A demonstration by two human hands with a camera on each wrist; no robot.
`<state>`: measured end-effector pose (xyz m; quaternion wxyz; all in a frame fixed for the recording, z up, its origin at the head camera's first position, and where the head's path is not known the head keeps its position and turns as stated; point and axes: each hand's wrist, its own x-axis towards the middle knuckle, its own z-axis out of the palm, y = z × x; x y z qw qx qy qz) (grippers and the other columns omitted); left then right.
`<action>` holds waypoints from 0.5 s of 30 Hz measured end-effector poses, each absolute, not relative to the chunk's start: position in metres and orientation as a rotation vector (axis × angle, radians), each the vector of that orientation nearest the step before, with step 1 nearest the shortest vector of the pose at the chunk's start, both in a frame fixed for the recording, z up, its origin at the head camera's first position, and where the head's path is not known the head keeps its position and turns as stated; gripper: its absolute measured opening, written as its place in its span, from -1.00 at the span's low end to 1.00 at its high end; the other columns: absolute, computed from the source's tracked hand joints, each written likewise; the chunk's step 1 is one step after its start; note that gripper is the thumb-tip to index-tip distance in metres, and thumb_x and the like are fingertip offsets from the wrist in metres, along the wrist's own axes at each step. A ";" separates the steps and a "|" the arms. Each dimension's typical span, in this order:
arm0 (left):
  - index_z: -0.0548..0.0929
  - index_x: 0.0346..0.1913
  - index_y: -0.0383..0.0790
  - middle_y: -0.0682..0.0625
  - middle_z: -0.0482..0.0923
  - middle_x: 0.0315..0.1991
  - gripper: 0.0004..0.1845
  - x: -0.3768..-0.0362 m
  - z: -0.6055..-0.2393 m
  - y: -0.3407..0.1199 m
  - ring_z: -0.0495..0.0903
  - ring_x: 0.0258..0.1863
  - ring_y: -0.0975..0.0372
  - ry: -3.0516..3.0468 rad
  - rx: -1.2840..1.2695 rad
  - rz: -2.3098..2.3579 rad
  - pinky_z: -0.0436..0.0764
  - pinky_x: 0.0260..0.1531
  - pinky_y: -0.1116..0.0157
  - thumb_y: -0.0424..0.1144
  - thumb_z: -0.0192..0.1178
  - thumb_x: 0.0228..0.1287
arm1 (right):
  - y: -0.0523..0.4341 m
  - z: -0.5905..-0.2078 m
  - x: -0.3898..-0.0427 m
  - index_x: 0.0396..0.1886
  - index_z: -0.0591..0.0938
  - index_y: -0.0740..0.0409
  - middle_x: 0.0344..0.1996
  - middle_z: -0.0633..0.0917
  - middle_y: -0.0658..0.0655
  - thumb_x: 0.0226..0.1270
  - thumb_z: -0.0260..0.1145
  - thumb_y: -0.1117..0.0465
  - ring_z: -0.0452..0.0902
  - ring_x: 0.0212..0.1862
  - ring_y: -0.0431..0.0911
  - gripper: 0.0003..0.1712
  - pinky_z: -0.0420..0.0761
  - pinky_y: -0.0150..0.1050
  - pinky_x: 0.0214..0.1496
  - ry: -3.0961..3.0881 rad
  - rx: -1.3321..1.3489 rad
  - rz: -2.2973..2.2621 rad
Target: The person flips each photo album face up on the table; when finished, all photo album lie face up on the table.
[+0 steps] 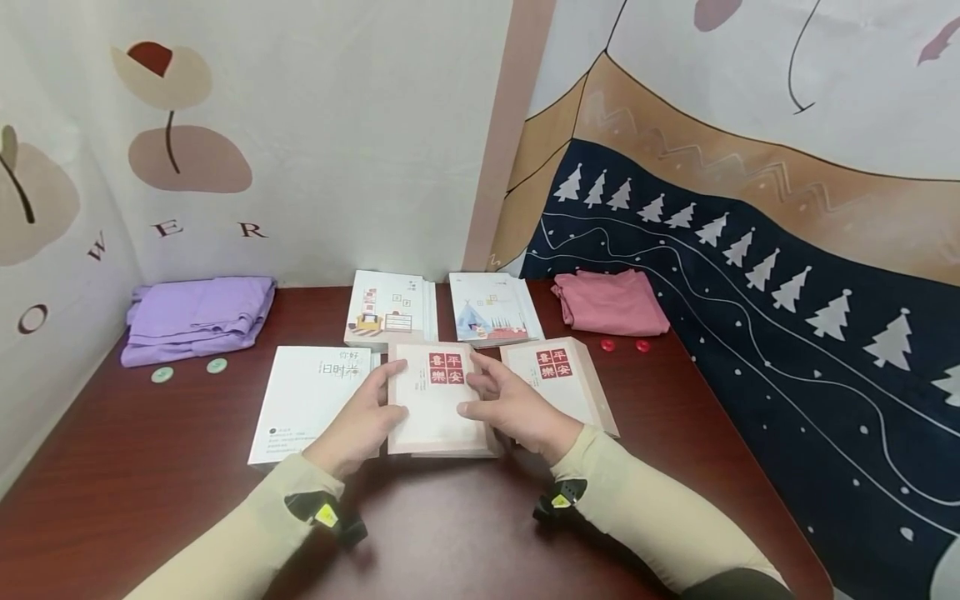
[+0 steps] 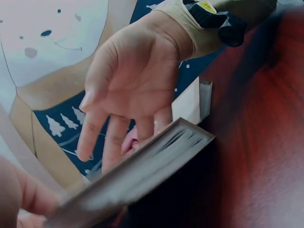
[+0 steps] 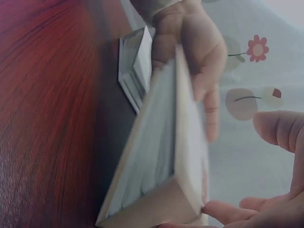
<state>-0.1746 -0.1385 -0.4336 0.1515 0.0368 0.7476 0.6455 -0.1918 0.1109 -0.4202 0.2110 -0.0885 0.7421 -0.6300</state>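
A thick cream-covered book (image 1: 435, 425) with red square characters is in front of me, between both hands. My left hand (image 1: 363, 421) grips its left side, thumb over the cover. At its right side is my right hand (image 1: 517, 404), fingers extended. In the right wrist view the fingers of that hand touch the spine of the book (image 3: 156, 204), and its thumb stands away from the cover. The left wrist view shows the right palm (image 2: 137, 76) facing the book. A matching cream book (image 1: 570, 408) lies just right, and a white book (image 1: 292, 408) lies left.
Two illustrated white books (image 1: 375, 329) (image 1: 498, 308) lie behind. Folded purple cloth (image 1: 198, 321) is at the back left with two green buttons (image 1: 162, 375) in front. Folded pink cloth (image 1: 611, 304) is at the back right, near two red buttons (image 1: 607, 344). Printed curtains (image 1: 337, 150) border the table.
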 end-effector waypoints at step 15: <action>-0.29 0.74 0.10 -0.31 0.20 0.62 -0.23 -0.169 -0.431 -0.133 0.22 0.58 -0.24 1.882 0.616 1.913 0.21 0.52 -0.27 -0.26 -0.17 0.71 | 0.102 -0.412 -0.185 0.77 -0.19 -0.10 0.68 0.04 0.32 0.62 0.12 0.13 0.31 0.51 0.31 -0.06 0.57 0.21 0.36 1.801 -0.262 -2.063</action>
